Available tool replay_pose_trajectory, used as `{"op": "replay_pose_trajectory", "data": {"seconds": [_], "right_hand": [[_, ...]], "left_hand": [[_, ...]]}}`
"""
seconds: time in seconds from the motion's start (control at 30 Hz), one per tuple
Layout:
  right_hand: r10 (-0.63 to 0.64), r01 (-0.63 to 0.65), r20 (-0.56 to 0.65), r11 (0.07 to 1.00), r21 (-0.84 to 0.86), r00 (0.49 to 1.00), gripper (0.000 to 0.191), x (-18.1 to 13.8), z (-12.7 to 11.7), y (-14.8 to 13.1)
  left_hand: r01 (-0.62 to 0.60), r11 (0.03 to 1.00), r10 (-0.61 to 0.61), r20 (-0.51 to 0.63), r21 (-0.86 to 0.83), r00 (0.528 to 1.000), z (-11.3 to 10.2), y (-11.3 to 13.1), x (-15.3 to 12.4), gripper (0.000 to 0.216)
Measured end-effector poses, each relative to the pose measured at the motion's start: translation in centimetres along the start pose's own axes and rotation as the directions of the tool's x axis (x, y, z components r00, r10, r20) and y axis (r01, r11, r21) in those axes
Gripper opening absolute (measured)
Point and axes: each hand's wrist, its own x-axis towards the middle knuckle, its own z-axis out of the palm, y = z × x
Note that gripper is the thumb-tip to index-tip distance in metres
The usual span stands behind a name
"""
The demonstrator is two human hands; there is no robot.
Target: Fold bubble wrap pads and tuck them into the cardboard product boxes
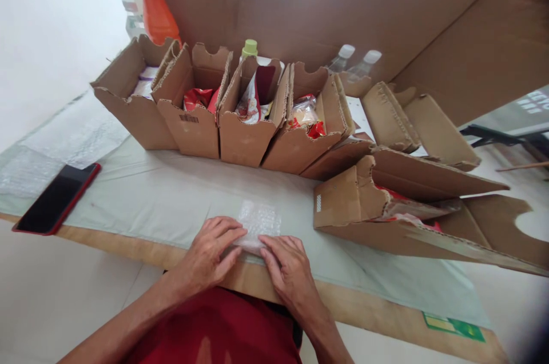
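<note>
A small piece of clear bubble wrap (pixel 259 216) lies on the pale green cloth near the table's front edge, its near part rolled or folded over. My left hand (pixel 214 248) grips the left end of that near fold, fingers bent and thumb pointing in. At the right end, my right hand (pixel 289 264) holds it the same way, with fingertips on top. Whether something is wrapped inside the fold cannot be made out.
Open cardboard bins (pixel 246 141) with packets stand in a row behind. Another cardboard bin (pixel 343 198) stands at right. A red-edged phone (pixel 55 201) and a bubble wrap sheet (pixel 77 130) lie left. An orange bottle (pixel 158 10) stands behind, before a cardboard wall (pixel 291 10).
</note>
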Motion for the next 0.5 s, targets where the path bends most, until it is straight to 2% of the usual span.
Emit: {"op": "replay_pose_trajectory", "data": {"seconds": [0.07,0.17,0.23,0.33,0.4,0.43,0.5], "right_hand": [[0.016,-0.017,-0.029,0.999,-0.037,0.999,0.022,-0.2,-0.2,0.0],[-0.009,-0.018,-0.148,0.983,-0.184,0.989,0.023,-0.5,-0.2,-0.3],[-0.041,0.007,-0.135,0.971,-0.241,0.990,0.024,-0.3,0.1,-0.5],[-0.062,0.049,-0.049,0.970,-0.239,0.997,0.025,0.6,0.7,-0.1],[-0.033,0.021,-0.063,0.985,-0.169,0.997,0.023,1.4,1.1,0.3],[0.008,-0.018,-0.093,0.994,-0.106,0.996,0.022,1.7,1.2,0.5],[0.143,-0.136,-0.148,0.989,0.061,0.979,0.021,1.9,1.3,0.5]], "left_hand": [[0.046,0.999,-0.046,0.003,0.020,0.999,0.3,-0.3,0.5,0.023],[0.132,0.986,-0.130,-0.031,0.106,0.991,1.2,-0.9,2.0,0.019],[0.166,0.976,-0.160,-0.049,0.144,0.986,1.6,-1.2,2.8,0.020],[0.204,0.970,-0.193,-0.091,0.132,0.977,1.6,-1.3,3.0,0.026],[0.289,0.957,-0.286,-0.138,0.003,0.948,1.2,-0.9,2.3,0.030],[0.355,0.929,-0.367,-0.145,-0.105,0.919,1.0,-0.5,1.8,0.032],[0.481,0.802,-0.539,-0.083,-0.355,0.838,0.6,0.6,0.9,0.036]]}}
